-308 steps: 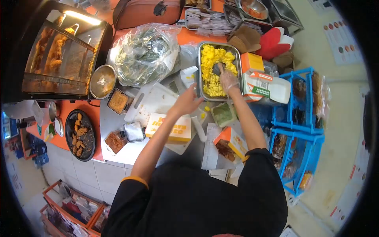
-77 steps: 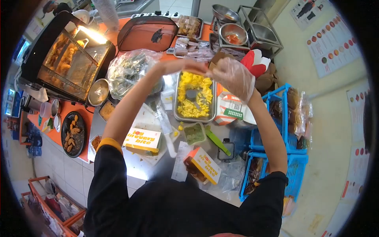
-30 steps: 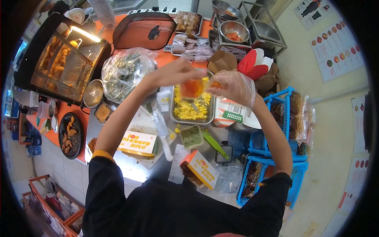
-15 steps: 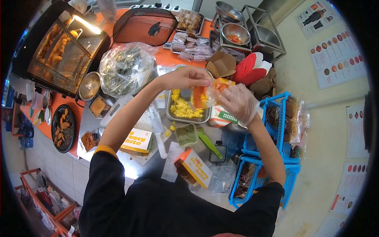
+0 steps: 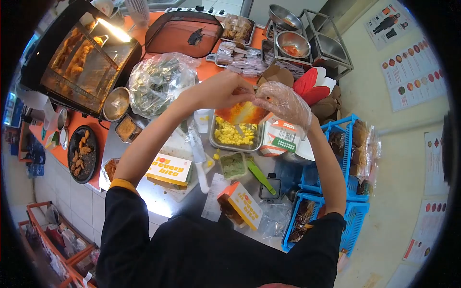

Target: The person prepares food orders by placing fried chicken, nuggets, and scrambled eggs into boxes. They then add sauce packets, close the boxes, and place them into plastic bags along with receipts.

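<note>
Above the steel tray of chopped yellow food, a small clear plastic bag of orange-red sauce hangs between my hands. My bare left hand pinches its upper left edge. My right hand, in a clear plastic glove, is closed on its right end. Just below my right hand stands an open orange-and-white carton. A tub of green food and green tongs lie nearer to me.
A white-handled knife rests on a cutting board beside a printed box. Another printed box lies tilted in front. Blue baskets flank my right arm. A lit food warmer and a bag of greens stand to the left.
The sauce bag has gone from hanging upright to lying wider and flatter between my hands, its sauce spread sideways. My right hand has turned over it. The whole view has shifted slightly.
</note>
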